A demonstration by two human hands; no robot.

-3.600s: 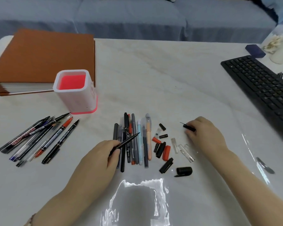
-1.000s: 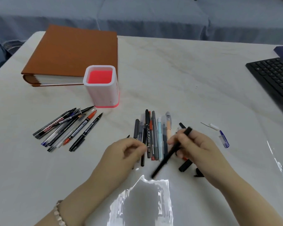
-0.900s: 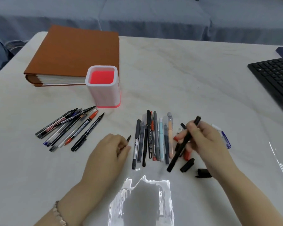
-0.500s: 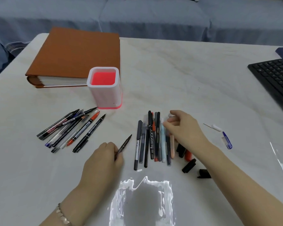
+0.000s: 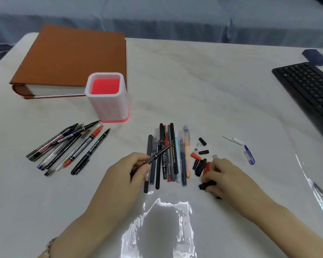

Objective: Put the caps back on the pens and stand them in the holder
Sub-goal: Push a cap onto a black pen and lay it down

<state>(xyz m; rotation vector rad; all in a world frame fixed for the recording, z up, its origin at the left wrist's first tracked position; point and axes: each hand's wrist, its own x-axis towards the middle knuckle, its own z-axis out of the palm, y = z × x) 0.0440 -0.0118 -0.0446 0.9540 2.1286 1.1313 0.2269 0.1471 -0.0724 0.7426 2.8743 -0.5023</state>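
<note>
White marble table (image 5: 194,81) fills the frame, with a grey-blue sofa (image 5: 157,15) running along the top edge. Upper left, a thick brown binder (image 5: 73,58) lies flat, and a black keyboard (image 5: 309,94) runs off the right edge. Down in the lower half both forearms come in from the bottom. The left hand (image 5: 125,175) sits left of centre, thumb and fingers curled round a thin black pen (image 5: 157,155), which slants up and right, its fine point hanging over the row of pens (image 5: 168,153) laid side by side at centre frame. The right hand (image 5: 226,177) is lower right of that row, knuckles up, fingers bent down and pinching a black cap (image 5: 206,185) against the table. The holder (image 5: 108,107), white with a red inside and a red base, stands upright just in front of the binder's near corner, well above the hands, its red floor showing. Left of centre a second bunch of pens (image 5: 67,148) fans out, tips pointing up and right towards the holder's base. Between the centre row and the right hand lie the loose caps (image 5: 201,164), black ones and red ones, some touching. Further right, apart from everything, a small blue-and-clear pen piece (image 5: 249,157) lies near a thin white one (image 5: 235,140).
</note>
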